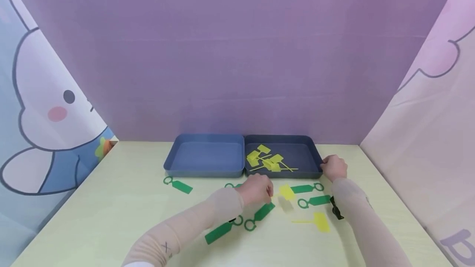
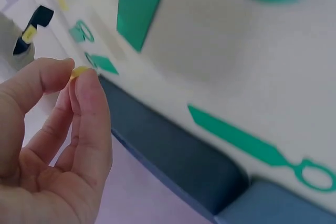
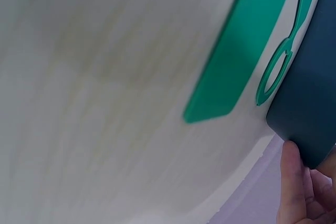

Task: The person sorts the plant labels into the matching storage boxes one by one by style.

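Note:
My left hand [image 1: 257, 189] is over the table in front of the trays. Its thumb and fingertips pinch the end of a yellow tag [image 1: 287, 192], whose shadow falls on the table just below. In the left wrist view only a bit of that yellow tag [image 2: 79, 72] shows between the fingertips. My right hand [image 1: 335, 167] holds the right end of the dark blue tray [image 1: 289, 175], fingers at its outer wall. Several yellow tags with thin stems [image 1: 274, 159] lie piled in that tray, mostly toward its left side.
Left of the dark tray stands a lighter blue tray [image 1: 208, 173], side by side with it. Green ring-ended tags lie scattered in front, among them one at the left [image 1: 182, 186] and one beneath the left forearm [image 1: 219, 232]. Another yellow tag [image 1: 321, 222] lies near the right forearm.

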{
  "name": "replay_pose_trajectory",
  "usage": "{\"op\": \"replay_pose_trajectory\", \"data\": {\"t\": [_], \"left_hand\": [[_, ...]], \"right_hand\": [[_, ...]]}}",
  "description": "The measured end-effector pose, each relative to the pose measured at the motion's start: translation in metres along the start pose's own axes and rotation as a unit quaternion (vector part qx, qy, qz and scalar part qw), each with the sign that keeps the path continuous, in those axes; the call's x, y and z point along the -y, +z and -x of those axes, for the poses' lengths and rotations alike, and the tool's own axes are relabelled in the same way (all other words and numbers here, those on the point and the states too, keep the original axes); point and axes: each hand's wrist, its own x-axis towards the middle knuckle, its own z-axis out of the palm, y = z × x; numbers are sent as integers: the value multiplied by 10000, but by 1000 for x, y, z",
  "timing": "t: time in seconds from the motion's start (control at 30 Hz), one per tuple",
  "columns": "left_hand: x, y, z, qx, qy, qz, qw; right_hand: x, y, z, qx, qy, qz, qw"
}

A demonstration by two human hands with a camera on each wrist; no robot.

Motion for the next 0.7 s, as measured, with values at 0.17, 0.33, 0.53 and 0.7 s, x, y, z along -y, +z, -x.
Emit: {"op": "replay_pose_trajectory", "data": {"t": [0.17, 0.33, 0.53, 0.7], "left_hand": [[5, -13, -9, -157, -18, -128, 9998], [10, -20, -18, -327, -114, -18, 9994], [16, -23, -29, -520, -183, 71, 9985], [22, -30, -41, -794, -495, 305, 9952]], "right_hand": [[3, 0, 3, -16, 54, -51, 10000], [5, -1, 4, -37, 69, -66, 9999], [2, 0, 2, -38, 75, -70, 9999], [3, 1, 0, -46, 122, -72, 9999]]}}
